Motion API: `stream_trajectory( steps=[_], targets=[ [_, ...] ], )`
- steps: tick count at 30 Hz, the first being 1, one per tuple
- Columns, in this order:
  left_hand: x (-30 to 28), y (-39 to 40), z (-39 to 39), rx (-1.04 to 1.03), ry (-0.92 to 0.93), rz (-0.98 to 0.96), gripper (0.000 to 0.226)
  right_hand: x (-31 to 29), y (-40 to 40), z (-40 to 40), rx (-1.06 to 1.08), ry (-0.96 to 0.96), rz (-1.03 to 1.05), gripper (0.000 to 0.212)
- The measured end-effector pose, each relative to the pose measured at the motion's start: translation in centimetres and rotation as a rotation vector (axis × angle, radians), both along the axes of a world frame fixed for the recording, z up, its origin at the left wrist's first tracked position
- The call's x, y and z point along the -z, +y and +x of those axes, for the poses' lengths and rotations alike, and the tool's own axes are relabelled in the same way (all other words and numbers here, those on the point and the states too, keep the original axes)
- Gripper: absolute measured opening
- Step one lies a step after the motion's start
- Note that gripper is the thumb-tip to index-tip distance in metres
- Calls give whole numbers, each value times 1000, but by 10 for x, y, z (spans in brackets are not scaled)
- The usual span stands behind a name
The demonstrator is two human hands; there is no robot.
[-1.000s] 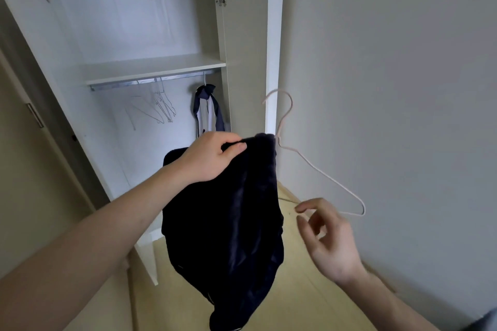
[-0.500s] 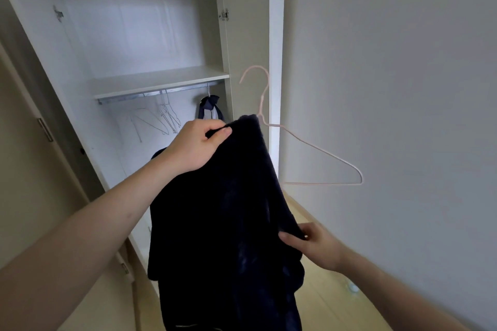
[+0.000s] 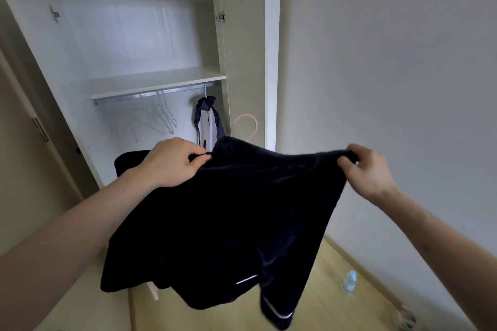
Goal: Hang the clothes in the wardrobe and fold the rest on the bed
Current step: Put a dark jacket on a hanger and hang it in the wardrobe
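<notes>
We are standing in front of the open wardrobe (image 3: 150,43), which is filling the upper left of the frame. Its door (image 3: 270,62) is swinging out near the top middle, edge toward us. To the right of the door a plain wall (image 3: 390,62) is taking up the whole right side, and there is bare wooden floor (image 3: 336,303) showing at the lower right.

Inside the wardrobe a shelf (image 3: 156,80) is sitting above a metal rail (image 3: 150,93). A few thin empty hangers (image 3: 164,121) are hanging from the rail in the middle. At the right end of the rail a dark and white garment (image 3: 208,121) is hanging. A small clear bottle (image 3: 349,281) is lying on the floor at the lower right, close to the wall.

We are holding a dark navy garment (image 3: 228,223) up in the middle of the frame, between us and the wardrobe. It is hiding the lower part of the wardrobe. A pink hanger hook (image 3: 248,122) is poking up just behind its top edge, near the door.

Our left hand (image 3: 172,162) is reaching up from the lower left, and its fingers and thumb are pinching the top edge of the garment. Our right hand (image 3: 368,169) is reaching up from the lower right, and its fingers are curling around the other end of that edge. The edge is stretching wide between the two hands, and the rest is hanging down loose.
</notes>
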State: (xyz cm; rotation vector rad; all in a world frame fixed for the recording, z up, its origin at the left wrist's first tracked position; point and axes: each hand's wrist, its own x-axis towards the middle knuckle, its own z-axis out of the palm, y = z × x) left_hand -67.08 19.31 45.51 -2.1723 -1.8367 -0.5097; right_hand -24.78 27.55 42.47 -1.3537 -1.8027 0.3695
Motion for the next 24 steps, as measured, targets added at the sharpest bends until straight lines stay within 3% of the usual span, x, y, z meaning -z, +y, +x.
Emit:
stream_trajectory(
  steps=[3, 5, 8, 12, 15, 19, 24],
  targets=[
    [10, 11, 16, -80, 44, -11, 37, -50, -20, -37, -147, 170, 37, 17],
    [14, 18, 26, -164, -53, -11, 30, -74, -44, -66, -327, 217, 49, 16],
    [18, 23, 29, -238, -260, -40, 24, -76, -71, -94, -643, 47, -54, 8],
    [20, 18, 32, -186, -447, 16, 28, -48, -82, -99, -892, -270, -207, 35],
    [19, 15, 33, -154, -473, 77, 31, -33, -77, -91, -897, -311, -246, 36],
    [12, 10, 28, -142, -536, 119, 31, -34, -63, -72, -826, -168, -203, 31],
    [0, 7, 17, -69, -570, 135, 36, -40, -25, -61, -464, 73, 24, 33]
  ],
)
